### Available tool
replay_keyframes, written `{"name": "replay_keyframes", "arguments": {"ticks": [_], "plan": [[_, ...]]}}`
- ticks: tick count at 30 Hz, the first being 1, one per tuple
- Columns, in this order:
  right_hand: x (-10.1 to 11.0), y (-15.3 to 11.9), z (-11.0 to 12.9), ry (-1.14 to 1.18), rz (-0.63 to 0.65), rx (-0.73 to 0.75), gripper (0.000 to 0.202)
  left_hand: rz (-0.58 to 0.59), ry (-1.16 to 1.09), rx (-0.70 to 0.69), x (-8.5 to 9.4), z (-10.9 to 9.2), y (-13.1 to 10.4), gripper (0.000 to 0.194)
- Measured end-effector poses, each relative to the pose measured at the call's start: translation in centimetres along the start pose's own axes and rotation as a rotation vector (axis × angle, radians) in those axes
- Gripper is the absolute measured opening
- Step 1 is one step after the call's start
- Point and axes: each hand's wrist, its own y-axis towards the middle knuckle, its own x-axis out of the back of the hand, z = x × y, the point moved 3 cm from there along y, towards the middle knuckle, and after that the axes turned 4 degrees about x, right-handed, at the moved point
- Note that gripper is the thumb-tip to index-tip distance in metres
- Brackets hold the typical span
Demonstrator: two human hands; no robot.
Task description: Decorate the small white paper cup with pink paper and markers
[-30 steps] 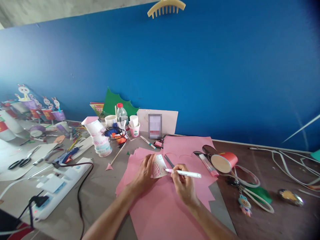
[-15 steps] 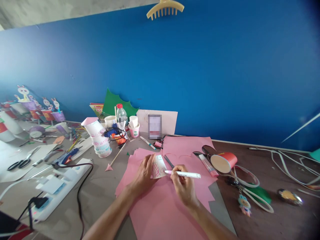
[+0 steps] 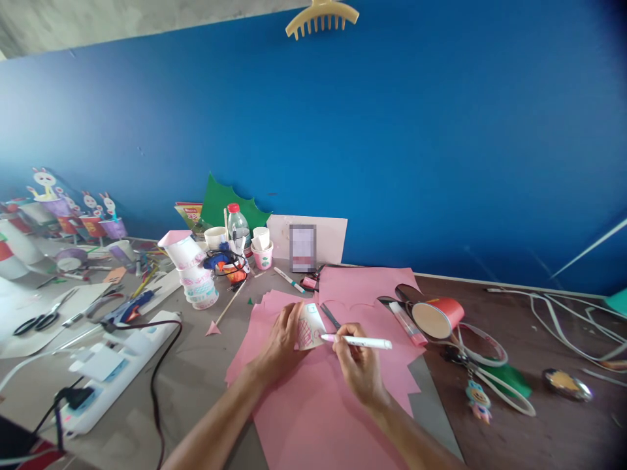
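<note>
My left hand (image 3: pixel 283 336) is closed on a small white paper cup (image 3: pixel 316 320) that carries pink cross-hatching and a little teal outline. In my right hand (image 3: pixel 357 362) is a white marker (image 3: pixel 368 342), pinched between thumb and fingers. Its pink tip meets or almost meets the cup's right side. Both hands are above overlapping sheets of pink paper (image 3: pixel 323 418). Just behind the cup lie scissors (image 3: pixel 330 316), partly covered.
A stack of decorated paper cups (image 3: pixel 198 277) stands left of the pink paper, with a power strip (image 3: pixel 127 365) nearer me. A red cup (image 3: pixel 441 316) lies on its side at right, beside a keychain figure (image 3: pixel 479 399). Behind stands a plastic bottle (image 3: pixel 238 225).
Almost nothing differs. Cup and hands keep their places, and the marker has shifted very slightly to the left.
</note>
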Motion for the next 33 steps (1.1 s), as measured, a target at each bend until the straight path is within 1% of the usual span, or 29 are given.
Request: {"name": "replay_keyframes", "arguments": {"ticks": [11, 18, 24, 33], "plan": [[-0.07, 0.08, 0.55, 0.01, 0.017, 0.003, 0.024, 0.0, 0.009, 0.027, -0.2, 0.2, -0.08, 0.082], [-0.11, 0.14, 0.51, 0.014, 0.018, 0.009, 0.025, -0.004, -0.005, 0.006, -0.21, 0.29, -0.05, 0.083], [-0.12, 0.2, 0.62, 0.034, 0.02, -0.005, 0.023, 0.005, 0.012, 0.013, -0.27, 0.28, -0.07, 0.085], [-0.2, 0.24, 0.6, 0.062, 0.023, -0.02, 0.024, -0.002, 0.002, 0.004, -0.03, -0.06, 0.08, 0.083]]}}
